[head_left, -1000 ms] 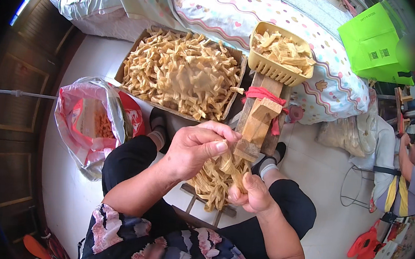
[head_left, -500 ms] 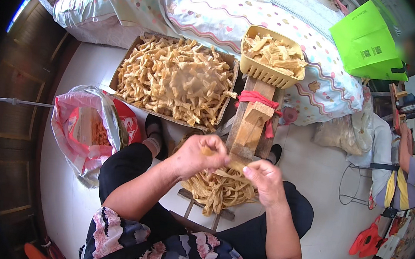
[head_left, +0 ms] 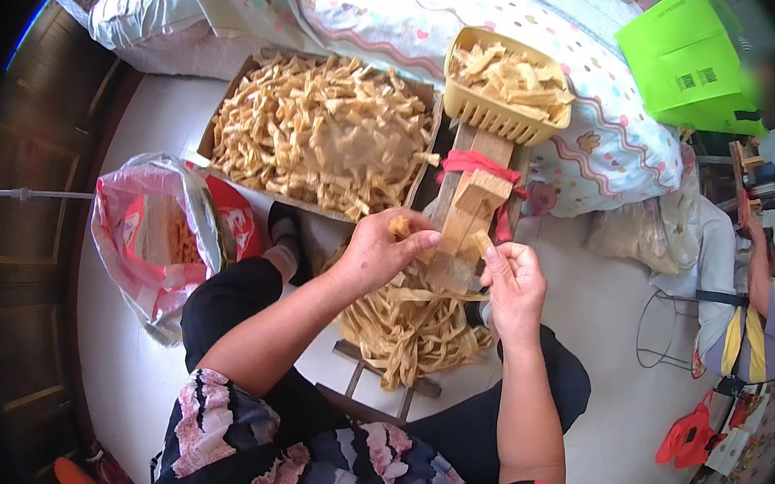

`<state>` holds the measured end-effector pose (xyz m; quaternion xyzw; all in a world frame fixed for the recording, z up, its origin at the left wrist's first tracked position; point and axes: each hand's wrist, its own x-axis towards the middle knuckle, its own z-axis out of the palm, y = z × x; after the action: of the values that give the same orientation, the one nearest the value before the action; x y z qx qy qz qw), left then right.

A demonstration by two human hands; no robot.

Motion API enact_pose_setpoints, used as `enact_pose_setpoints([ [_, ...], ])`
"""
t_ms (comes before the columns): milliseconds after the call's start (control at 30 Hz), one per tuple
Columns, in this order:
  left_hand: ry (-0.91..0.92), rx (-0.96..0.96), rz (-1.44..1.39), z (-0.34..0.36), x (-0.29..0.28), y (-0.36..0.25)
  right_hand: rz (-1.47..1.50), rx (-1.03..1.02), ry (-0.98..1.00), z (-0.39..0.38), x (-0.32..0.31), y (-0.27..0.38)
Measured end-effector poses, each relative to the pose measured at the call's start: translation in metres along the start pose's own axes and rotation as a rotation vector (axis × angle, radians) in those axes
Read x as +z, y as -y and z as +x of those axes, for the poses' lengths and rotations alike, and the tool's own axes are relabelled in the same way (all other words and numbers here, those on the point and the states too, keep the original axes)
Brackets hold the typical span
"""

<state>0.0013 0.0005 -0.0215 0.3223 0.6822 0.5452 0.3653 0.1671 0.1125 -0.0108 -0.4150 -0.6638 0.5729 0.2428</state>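
Note:
My left hand (head_left: 387, 249) is closed around a small curled yellowish strip (head_left: 399, 226) that shows between thumb and fingers. Apart from it, my right hand (head_left: 515, 285) pinches a short flat yellowish piece (head_left: 481, 242) between thumb and fingertips. Both hands are held over the near end of a wooden bench, where a wooden block (head_left: 483, 193) is tied down with red cloth (head_left: 482, 165). Below them hangs a heap of long, limp, tan strips (head_left: 412, 332) between my knees. Whether the two held pieces are joined I cannot tell.
A cardboard box of several short knotted strips (head_left: 318, 135) lies ahead left. At the bench's far end stands a yellow plastic basket (head_left: 499, 121) of flat pieces. An open sack (head_left: 116, 237) is by my left leg. Another person's arm (head_left: 760, 265) shows at far right.
My hands have moved forward and apart; before, they were close together over the tan strips with a piece stretched between them. The right hand now holds a short piece upright.

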Motion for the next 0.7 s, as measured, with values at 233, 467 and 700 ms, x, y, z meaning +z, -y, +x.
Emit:
enact_pose_setpoints([
  [233, 0.296, -0.077, -0.231, -0.032, -0.011, -0.038, 0.475, 0.275, 0.472, -0.040, 0.011, 0.024],
  [467, 0.226, 0.319, 0.247, -0.033, -0.020, -0.043, -0.081, -0.196, 0.241, -0.039, 0.003, 0.026],
  [700, 0.361, -0.041, 0.258, -0.048, -0.005, -0.041, -0.289, -0.719, 0.284, -0.045, 0.018, 0.029],
])
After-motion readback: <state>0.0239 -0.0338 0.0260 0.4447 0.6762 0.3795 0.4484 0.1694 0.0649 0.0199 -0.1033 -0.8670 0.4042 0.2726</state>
